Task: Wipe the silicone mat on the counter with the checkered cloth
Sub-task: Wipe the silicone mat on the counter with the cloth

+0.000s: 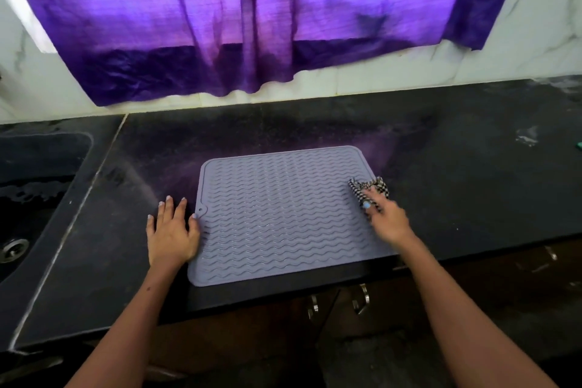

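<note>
The mat [283,214] lies flat at the surface's [472,198] front edge; a hard stroke could slide it off or ruck it. The left hand [171,230] presses flat on its left edge, fingers spread. The right hand [385,217] holds the bunched cloth [367,187] at the mat's right edge, fingers curled round it.
</note>
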{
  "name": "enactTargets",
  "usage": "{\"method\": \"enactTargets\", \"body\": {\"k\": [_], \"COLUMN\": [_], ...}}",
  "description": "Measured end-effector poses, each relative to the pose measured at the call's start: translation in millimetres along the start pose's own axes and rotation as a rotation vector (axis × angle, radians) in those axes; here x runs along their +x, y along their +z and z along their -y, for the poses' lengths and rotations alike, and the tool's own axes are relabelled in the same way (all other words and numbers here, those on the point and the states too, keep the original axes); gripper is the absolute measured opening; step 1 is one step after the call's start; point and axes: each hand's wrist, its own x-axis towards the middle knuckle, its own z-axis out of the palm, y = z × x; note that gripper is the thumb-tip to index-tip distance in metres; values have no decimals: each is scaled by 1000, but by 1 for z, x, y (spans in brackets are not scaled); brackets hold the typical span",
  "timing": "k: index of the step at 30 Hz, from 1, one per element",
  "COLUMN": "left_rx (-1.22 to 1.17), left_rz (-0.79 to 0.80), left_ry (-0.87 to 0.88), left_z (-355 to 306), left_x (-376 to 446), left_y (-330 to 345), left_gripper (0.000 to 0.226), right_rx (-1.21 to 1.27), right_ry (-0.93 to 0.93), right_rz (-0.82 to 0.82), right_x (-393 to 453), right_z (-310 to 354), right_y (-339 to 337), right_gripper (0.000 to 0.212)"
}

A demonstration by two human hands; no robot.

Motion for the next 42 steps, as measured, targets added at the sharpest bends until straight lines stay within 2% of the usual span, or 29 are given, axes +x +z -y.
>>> {"method": "enactTargets", "body": {"k": [2,3,7,10,18,20,24,25,26,28,30,32,34,37,42], "left_rx": [-8,-8,-13,-11,-9,-16,-26,-26,-24,-18,-11,-9,-7,-2,-2], "left_rz": [1,1,-2,-15,-27,-23,-19,-18,-20,-24,-26,-31,-29,-24,-3], "left_ry": [-5,-5,-17,-16,-12,-15,-17,-16,-14,-11,-5,3,10,12,10], "left_z": [0,0,0,1,-1,0,-2,-2,-1,0,1,2,3,3,2], "left_x": [0,0,0,-1,-1,-1,-2,-1,-1,-1,0,0,0,-1,1], "left_y": [-1,-1,0,2,3,1,-1,0,0,1,2,2,3,4,3], "left_gripper": [70,70,70,70,70,70,70,70,70,70,72,76,79,80,83], "right_rx": [306,317,-121,-418,-353,-178,663,782,793,519,140,-165,-424,-571,-638], "right_ry": [123,104,-90,-88,-195,-169,178,216,210,119,-52,-163,-180,-157,-150], "right_rz": [-34,-69,-156,-135,1,24,5,-45,-101,-207,-226,-150,-72,-91,60], "right_x": [3,1,-35,-49,-26,-22,-9,-4,1,11,21,28,31,34,49], "right_z": [5,7,3,-12,-28,-26,-3,3,9,23,32,30,23,21,34], "right_y": [-17,-22,0,25,13,6,-27,-31,-32,-28,-14,7,27,36,23], "right_gripper": [39,39,47,53,53,48,35,34,35,41,46,50,54,57,56]}}
